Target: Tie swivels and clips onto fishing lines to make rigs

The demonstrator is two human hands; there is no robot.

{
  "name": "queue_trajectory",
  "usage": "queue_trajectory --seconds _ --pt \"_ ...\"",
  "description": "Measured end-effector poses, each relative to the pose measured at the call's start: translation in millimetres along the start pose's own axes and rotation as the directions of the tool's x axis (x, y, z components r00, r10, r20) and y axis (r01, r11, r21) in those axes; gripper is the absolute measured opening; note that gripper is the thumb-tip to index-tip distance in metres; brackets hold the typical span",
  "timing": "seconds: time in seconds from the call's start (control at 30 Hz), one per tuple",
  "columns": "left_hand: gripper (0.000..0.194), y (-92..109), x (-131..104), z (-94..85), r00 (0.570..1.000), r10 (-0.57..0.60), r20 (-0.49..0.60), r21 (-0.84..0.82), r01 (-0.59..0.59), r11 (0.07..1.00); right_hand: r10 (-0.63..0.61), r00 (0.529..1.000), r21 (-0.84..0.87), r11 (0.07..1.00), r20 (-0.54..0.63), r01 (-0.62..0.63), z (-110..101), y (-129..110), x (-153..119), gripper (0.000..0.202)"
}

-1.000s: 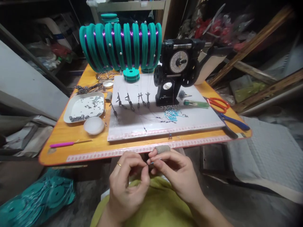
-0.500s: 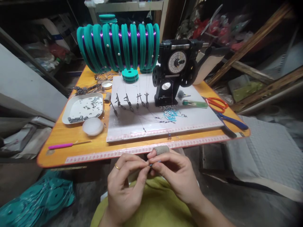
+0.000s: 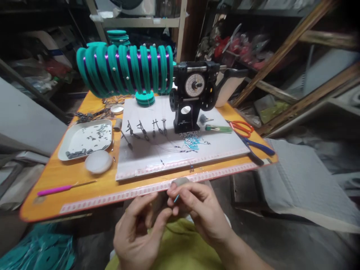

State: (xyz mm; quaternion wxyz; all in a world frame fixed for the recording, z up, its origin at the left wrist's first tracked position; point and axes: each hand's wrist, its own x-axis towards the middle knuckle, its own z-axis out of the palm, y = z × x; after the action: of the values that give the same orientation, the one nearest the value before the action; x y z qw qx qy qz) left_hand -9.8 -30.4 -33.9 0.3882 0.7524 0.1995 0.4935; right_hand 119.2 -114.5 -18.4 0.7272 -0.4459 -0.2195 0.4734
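Note:
My right hand point(image 3: 206, 213) pinches a thin blue stick point(image 3: 176, 198) just past the table's front edge; a grey wrap point(image 3: 181, 181) covers one of its fingers. To its left, my left hand point(image 3: 137, 232) has thumb and fingers apart with nothing visible between them. Ahead, a white board point(image 3: 146, 167) holds a pile of small blue sticks and pale beads point(image 3: 192, 140). Dark stick-like pieces point(image 3: 143, 130) on thin lines rest further left on it. Above them hangs a row of green foam spools point(image 3: 126, 71) wound with purple line, joined to a black winding machine point(image 3: 191, 93) with a dial.
At left are a white tray point(image 3: 63, 150) of grey bits, a white round lid point(image 3: 98, 162) and a pink-handled needle tool point(image 3: 54, 190). Orange-handled scissors point(image 3: 242, 127) and blue-handled pliers point(image 3: 260, 146) lie right. A measuring tape point(image 3: 112, 198) runs along the front edge.
My left hand has drawn away from my right and its fingers have parted. The blue stick stays in my right hand. The view has shifted, so the table sits lower and further left.

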Motion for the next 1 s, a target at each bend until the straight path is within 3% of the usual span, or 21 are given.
queue_trajectory --seconds 0.13,0.23,0.3,0.33,0.37,0.4,0.43,0.47,0.57,0.7,0.8,0.9,1.0 --pt "0.036 1 11 8.1 0.993 0.114 0.04 -0.07 -0.111 0.991 -0.033 0.997 -0.134 0.99 0.076 0.043 6 -8 0 0.025" --pt "0.028 4 17 12.9 0.995 0.095 0.03 -0.185 -0.088 0.979 -0.049 0.993 -0.227 0.971 0.107 0.072 9 -13 -5 0.028" --pt "0.021 4 18 14.1 0.998 0.058 0.017 -0.23 -0.053 0.972 -0.106 0.985 -0.397 0.905 0.139 0.153 2 -22 -6 0.03" --pt "0.018 4 17 14.2 0.999 0.043 0.009 -0.239 -0.04 0.97 -0.181 0.971 -0.521 0.82 0.155 0.236 -4 -29 -5 0.03" --pt "0.015 4 17 14.2 1.0 0.027 0.004 -0.239 -0.026 0.971 -0.278 0.946 -0.663 0.678 0.169 0.318 -14 -39 -1 0.03" --pt "0.013 3 16 14.1 1.0 0.015 0.005 -0.233 -0.013 0.972 -0.386 0.904 -0.79 0.489 0.183 0.369 -26 -50 5 0.03" --pt "0.014 2 14 14.0 1.0 0.002 0.01 -0.224 0.0 0.975 -0.521 0.829 -0.896 0.242 0.204 0.372 -40 -62 13 0.029" --pt "0.015 1 13 14.1 1.0 -0.016 0.022 -0.213 0.02 0.977 -0.578 0.79 -0.963 0.028 0.202 0.267 -56 -75 24 0.029" --pt "0.019 -1 10 15.3 0.994 -0.081 0.068 -0.181 0.092 0.979 -0.576 0.799 -0.985 -0.073 0.17 0.157 -99 -108 62 0.033" --pt "0.017 -2 12 18.2 0.991 -0.01 0.135 -0.049 0.016 0.999 -0.504 0.854 -0.991 -0.04 0.132 0.129 -122 -125 90 0.027" --pt "0.02 0 15 21.5 0.978 0.101 0.183 0.014 -0.105 0.994 -0.517 0.853 -0.988 0.084 0.065 0.126 -114 -120 73 0.027" --pt "0.027 3 15 28.5 0.955 0.179 0.238 -0.007 -0.182 0.983 -0.527 0.849 -0.936 0.322 -0.051 0.144 -104 -105 32 0.027" --pt "0.029 5 14 40.0 0.925 0.248 0.289 -0.034 -0.249 0.968 -0.406 0.894 -0.765 0.632 -0.19 0.124 -97 -78 -12 0.031"
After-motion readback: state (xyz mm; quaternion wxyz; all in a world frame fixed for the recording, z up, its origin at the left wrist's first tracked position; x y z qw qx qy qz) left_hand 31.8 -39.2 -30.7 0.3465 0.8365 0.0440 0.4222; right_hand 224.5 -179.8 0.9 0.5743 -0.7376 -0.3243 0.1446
